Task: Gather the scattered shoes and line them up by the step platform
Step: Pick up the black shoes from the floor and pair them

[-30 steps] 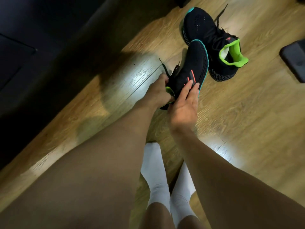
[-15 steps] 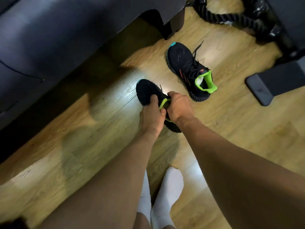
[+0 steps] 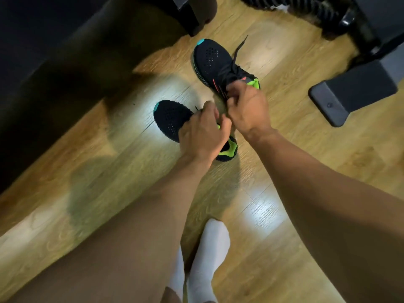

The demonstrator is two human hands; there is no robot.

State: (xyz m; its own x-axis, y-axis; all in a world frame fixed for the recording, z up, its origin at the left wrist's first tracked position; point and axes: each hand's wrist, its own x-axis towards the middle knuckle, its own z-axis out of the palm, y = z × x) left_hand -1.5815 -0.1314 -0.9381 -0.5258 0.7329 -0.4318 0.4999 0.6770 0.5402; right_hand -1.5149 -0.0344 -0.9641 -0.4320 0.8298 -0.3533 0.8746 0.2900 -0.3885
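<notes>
Head view: the left hand (image 3: 203, 132) curls its fingers round the near shoe (image 3: 172, 119) on the wooden floor (image 3: 306, 171), well left of the grey block (image 3: 341, 99). The right hand (image 3: 247, 110) has its fingers curled on the far shoe (image 3: 212, 60) at the green collar (motion-blurred), nearer that block.

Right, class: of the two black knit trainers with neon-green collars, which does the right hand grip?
The right hand grips the farther black knit trainer, the one nearer the grey block, laces trailing; the left hand holds the nearer trainer.

perforated knit shoes (image 3: 209, 60), glossy wood-grain floor (image 3: 306, 171)
</notes>
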